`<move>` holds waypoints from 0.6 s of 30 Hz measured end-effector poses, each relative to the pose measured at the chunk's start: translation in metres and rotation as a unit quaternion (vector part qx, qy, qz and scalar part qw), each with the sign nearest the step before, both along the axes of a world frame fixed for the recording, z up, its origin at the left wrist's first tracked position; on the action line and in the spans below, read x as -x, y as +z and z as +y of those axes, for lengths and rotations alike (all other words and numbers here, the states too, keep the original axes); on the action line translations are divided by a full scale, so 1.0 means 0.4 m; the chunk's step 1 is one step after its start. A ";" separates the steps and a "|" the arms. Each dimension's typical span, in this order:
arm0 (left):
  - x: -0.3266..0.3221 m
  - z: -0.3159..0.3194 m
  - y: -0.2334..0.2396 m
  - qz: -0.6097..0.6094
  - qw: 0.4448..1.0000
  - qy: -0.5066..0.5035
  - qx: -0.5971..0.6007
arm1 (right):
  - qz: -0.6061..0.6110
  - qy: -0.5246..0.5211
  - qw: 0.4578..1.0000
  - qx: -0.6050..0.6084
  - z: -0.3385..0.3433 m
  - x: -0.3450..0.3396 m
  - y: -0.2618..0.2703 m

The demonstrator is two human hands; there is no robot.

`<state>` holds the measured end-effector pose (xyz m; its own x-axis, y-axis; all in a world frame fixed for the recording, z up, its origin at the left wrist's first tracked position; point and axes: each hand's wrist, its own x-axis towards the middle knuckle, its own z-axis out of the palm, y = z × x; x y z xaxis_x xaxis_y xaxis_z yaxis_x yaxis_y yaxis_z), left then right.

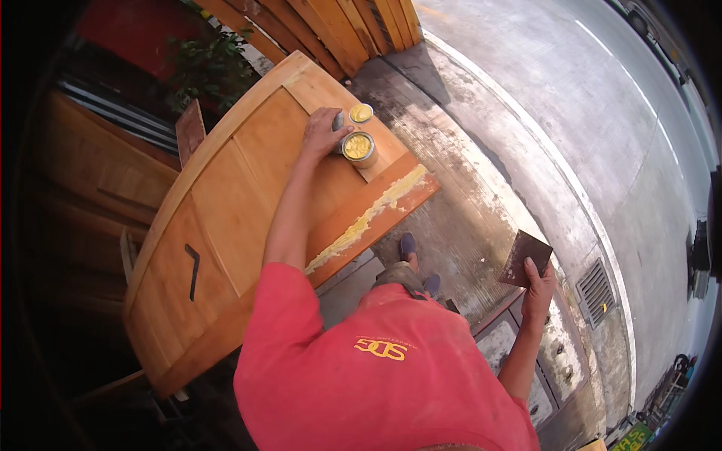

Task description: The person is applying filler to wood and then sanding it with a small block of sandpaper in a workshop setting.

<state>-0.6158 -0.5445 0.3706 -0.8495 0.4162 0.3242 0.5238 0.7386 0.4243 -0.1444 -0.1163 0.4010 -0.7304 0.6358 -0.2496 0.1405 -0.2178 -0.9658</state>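
My left hand (324, 132) rests over the wooden door panel (248, 180), fingers around a small grey object (338, 120) that they partly hide. Right beside it stands an open can of yellow putty (359, 147). A round lid (361, 113), coated inside with the same putty, lies behind the can. Along the door's near edge runs a rough band of yellow filler (366, 220). Out to the right, away from the door, my right hand (538, 287) grips a thin dark square plate (527, 259) with pale smears on it.
A black angled metal piece (193, 272) lies on the door's left part. Wooden slats (350, 28) stand beyond its far end, near a leafy plant (211, 67). Concrete pavement (451, 225) with a drain grate (597, 293) borders the road on the right.
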 end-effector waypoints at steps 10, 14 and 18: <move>0.088 0.103 0.050 -0.052 0.994 -0.010 0.093 | 0.022 0.032 0.996 0.080 -0.054 0.364 0.013; 0.111 0.060 0.019 -0.038 0.998 -0.021 0.050 | 0.013 0.160 0.987 -0.027 -0.100 0.615 0.036; 0.103 0.055 0.032 -0.050 0.998 -0.038 0.023 | 0.037 0.295 0.954 -0.043 -0.137 0.896 0.038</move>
